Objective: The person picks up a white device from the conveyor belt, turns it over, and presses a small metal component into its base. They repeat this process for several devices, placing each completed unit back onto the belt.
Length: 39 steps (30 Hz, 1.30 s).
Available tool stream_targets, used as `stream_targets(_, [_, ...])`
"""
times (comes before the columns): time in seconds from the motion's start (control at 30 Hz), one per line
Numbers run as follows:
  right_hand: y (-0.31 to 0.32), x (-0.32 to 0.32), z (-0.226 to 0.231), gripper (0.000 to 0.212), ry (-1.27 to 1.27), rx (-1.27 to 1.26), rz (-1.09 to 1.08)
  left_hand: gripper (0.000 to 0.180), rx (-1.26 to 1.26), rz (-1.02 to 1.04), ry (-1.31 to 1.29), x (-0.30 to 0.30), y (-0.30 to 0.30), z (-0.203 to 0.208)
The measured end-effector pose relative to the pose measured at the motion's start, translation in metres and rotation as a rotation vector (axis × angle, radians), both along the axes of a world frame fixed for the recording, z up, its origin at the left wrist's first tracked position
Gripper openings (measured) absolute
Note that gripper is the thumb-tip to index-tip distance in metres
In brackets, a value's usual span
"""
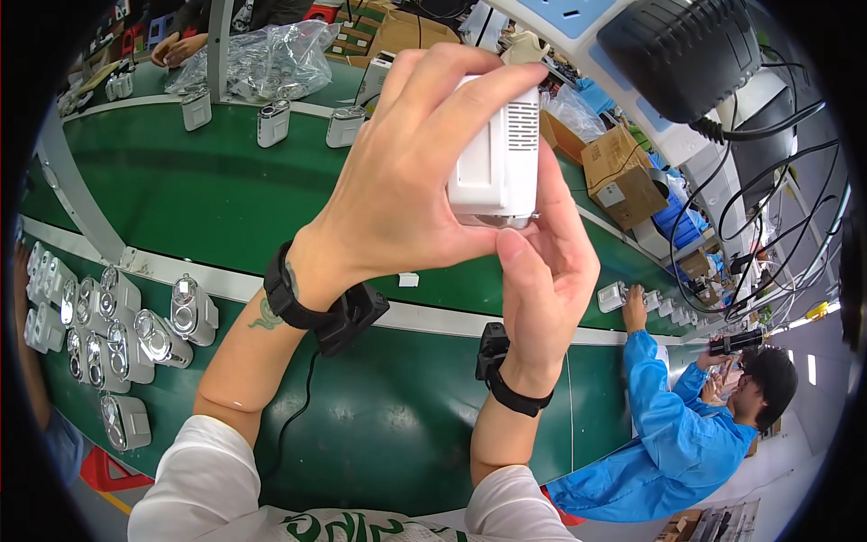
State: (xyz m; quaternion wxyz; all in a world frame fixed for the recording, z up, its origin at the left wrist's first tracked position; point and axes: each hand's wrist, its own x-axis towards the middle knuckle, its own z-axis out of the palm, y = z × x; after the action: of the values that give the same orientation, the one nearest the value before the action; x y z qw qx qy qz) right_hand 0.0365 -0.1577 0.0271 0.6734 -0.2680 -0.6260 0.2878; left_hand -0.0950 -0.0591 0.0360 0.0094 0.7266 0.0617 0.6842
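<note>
A white, box-shaped plastic device (492, 167) with rows of vent slots on one side is held up in front of me, above the green belt. My left hand (388, 172) is closed round it, with its fingers over the top and its thumb under the lower edge. My right hand (553, 280) grips it from the right, its thumb at the bottom beside a small shiny part and the other fingers behind. The device's far side is hidden. Both wrists wear black straps with small black modules, and a cable hangs from the left one.
Several similar white devices with shiny fronts (117, 334) stand at my left; more stand along the belt's far edge (274, 124). A black power adapter (682, 59) and cables hang upper right. A co-worker in blue (677, 406) touches a device at right. A metal post (81, 199) rises at left.
</note>
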Motion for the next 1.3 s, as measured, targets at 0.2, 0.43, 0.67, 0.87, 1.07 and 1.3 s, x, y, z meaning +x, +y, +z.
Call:
stream_targets(0.2, [0.000,0.002,0.002,0.068,0.005,-0.002,0.023,0.082,0.067,0.023,-0.021,0.002,0.000,0.003])
stream_targets(0.43, [-0.001,-0.001,0.001,0.067,0.076,-0.035,0.037,0.081,0.090,0.044,-0.030,0.001,-0.002,0.002])
stream_targets(0.67, [-0.010,-0.006,-0.004,0.065,0.096,-0.083,-0.031,0.080,0.070,0.047,-0.053,0.005,-0.004,-0.011])
stream_targets(0.87, [-0.005,0.007,-0.001,0.068,0.106,-0.122,-0.020,0.077,0.065,0.055,-0.100,0.014,0.002,-0.010])
stream_targets(1.07, [0.007,0.014,0.003,0.072,-0.031,-0.201,-0.172,0.081,-0.642,-0.352,-0.106,0.051,0.004,-0.021])
stream_targets(1.3, [0.039,0.096,-0.027,0.066,-0.767,-0.487,-0.818,0.095,-1.557,-1.201,0.220,0.102,0.055,-0.062])
